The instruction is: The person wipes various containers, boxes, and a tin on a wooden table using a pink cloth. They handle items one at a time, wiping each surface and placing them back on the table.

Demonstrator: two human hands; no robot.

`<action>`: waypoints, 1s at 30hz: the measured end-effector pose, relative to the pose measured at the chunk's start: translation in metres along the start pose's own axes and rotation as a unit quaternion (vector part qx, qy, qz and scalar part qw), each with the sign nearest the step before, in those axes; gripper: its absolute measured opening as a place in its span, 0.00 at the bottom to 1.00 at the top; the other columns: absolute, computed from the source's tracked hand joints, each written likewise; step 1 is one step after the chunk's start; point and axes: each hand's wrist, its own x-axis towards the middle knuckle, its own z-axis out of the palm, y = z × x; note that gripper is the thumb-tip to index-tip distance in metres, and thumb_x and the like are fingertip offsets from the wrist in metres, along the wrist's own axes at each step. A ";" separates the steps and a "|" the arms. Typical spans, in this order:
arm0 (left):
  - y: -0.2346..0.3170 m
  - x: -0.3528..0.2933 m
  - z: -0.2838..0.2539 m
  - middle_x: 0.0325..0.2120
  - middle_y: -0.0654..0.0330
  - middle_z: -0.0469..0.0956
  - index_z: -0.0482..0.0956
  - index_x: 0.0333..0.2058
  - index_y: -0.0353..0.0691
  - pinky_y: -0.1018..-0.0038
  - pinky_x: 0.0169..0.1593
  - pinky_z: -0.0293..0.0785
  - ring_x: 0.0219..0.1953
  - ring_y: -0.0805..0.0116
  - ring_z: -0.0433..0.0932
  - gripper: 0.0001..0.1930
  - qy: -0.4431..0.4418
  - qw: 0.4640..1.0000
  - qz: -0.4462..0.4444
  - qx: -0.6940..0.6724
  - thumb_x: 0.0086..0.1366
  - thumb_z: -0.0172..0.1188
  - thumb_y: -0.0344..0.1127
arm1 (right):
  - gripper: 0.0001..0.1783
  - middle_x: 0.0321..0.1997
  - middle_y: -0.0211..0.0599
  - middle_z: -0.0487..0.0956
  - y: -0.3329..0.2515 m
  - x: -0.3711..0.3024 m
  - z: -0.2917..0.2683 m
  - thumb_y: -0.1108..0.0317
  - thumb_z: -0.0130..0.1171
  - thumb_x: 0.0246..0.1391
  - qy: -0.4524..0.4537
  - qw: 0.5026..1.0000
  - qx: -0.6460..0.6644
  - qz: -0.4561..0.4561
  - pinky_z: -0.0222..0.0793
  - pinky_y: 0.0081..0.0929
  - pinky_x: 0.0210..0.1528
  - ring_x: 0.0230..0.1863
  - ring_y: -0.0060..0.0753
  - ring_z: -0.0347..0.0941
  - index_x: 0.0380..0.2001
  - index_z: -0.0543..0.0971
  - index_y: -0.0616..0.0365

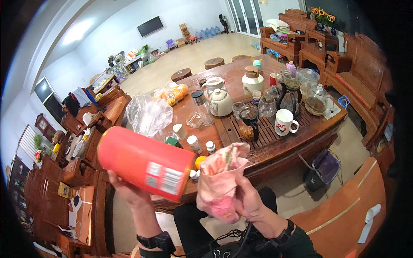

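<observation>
A large red canister with a white label patch lies tilted in my left hand, raised over the near left edge of the wooden table. The fingers wrap under it and are partly hidden. My right hand grips a crumpled pink cloth, just to the right of the canister's end. Thumb and fingers are closed on the cloth. Behind them on the table stand white bottles, a yellow round fruit and a green box.
The wooden table carries a white teapot, a white mug, a glass teapot and a clear plastic bag. Right of my legs stands a dark bin. An orange-cushioned seat is at the right.
</observation>
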 end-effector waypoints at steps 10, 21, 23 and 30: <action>-0.038 -0.050 0.040 0.59 0.56 0.61 0.47 0.66 0.45 0.61 0.63 0.60 0.60 0.59 0.64 0.55 -0.086 0.991 0.087 0.057 0.43 0.71 0.47 | 0.40 0.63 0.43 0.65 0.017 -0.009 -0.019 0.42 0.49 0.59 0.046 0.992 -0.035 0.115 0.58 0.41 0.66 0.63 0.38 0.62 0.66 0.53 0.55; -0.028 -0.036 0.016 0.57 0.55 0.64 0.45 0.67 0.42 0.64 0.62 0.61 0.59 0.59 0.65 0.58 -0.094 0.982 0.071 0.147 0.40 0.72 0.43 | 0.45 0.60 0.47 0.65 -0.016 -0.029 -0.018 0.40 0.55 0.53 0.075 0.984 -0.156 0.047 0.63 0.39 0.62 0.60 0.43 0.65 0.64 0.54 0.58; -0.031 -0.046 0.010 0.59 0.52 0.61 0.40 0.67 0.40 0.64 0.62 0.60 0.60 0.60 0.64 0.65 -0.134 0.978 0.027 0.157 0.34 0.76 0.34 | 0.45 0.58 0.46 0.67 -0.030 -0.028 -0.013 0.40 0.56 0.52 0.059 0.972 -0.201 -0.106 0.65 0.39 0.60 0.58 0.42 0.67 0.63 0.53 0.57; -0.062 -0.082 -0.005 0.59 0.46 0.60 0.49 0.64 0.31 0.63 0.63 0.58 0.61 0.53 0.63 0.59 -0.282 0.881 0.028 0.378 0.36 0.78 0.42 | 0.29 0.53 0.39 0.72 -0.039 -0.025 0.031 0.67 0.63 0.48 -0.085 0.820 -0.492 -0.281 0.66 0.33 0.55 0.53 0.36 0.70 0.54 0.67 0.61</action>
